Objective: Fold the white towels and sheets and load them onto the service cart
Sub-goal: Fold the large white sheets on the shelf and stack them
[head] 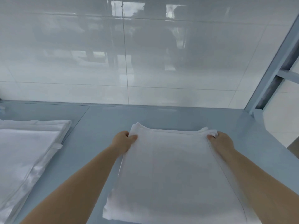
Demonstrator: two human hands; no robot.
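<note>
A white towel (174, 172) lies folded in several layers on the pale blue table (103, 123), stretching from the near edge toward the wall. My left hand (123, 140) pinches its far left corner, thumb on top. My right hand (222, 140) pinches the far right corner the same way. Both arms reach forward along the towel's sides. A second folded white sheet (25, 152) with a shiny hem lies flat at the left. No service cart is in view.
A glossy white tiled wall (145, 62) rises right behind the table. A blue metal frame post (273, 67) slants up at the right, with white floor tiles beyond the table's right edge. Bare table top shows between the two linen pieces.
</note>
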